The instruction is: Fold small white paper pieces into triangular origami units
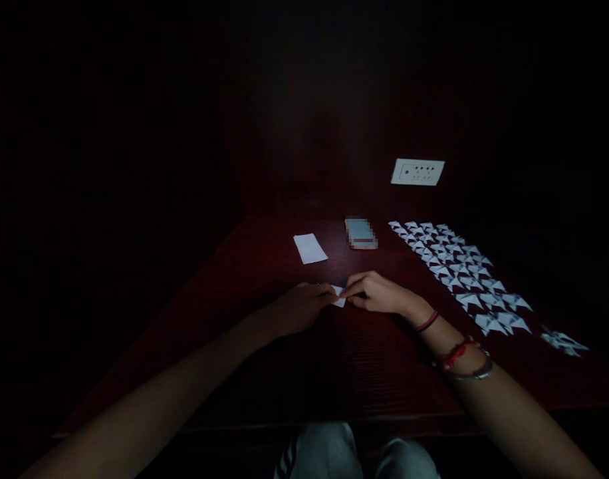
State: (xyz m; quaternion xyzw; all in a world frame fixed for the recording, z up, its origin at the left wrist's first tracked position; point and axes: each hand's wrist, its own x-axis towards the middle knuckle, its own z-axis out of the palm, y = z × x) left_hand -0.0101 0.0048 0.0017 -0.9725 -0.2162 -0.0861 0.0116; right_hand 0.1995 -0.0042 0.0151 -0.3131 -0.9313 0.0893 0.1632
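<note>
while both hands met over the dark red table, the small white paper lay directly between their fingertips, to the right of the left hand and to the left of the right hand. neither hand was clearly nearer, since both touched it. the left fingers were drawn narrowly together on its left side; the right forefinger and thumb reached its other side with little gap, though whether they pinched it or only pressed could not be told. its visible strip ran away from the person, between the hands, but with its sides covered, its true long axis was unclear, and no end stood out as pointing anywhere. beyond it, slightly left, lay a white sheet, its long axis slanting from far left to near right.
</note>
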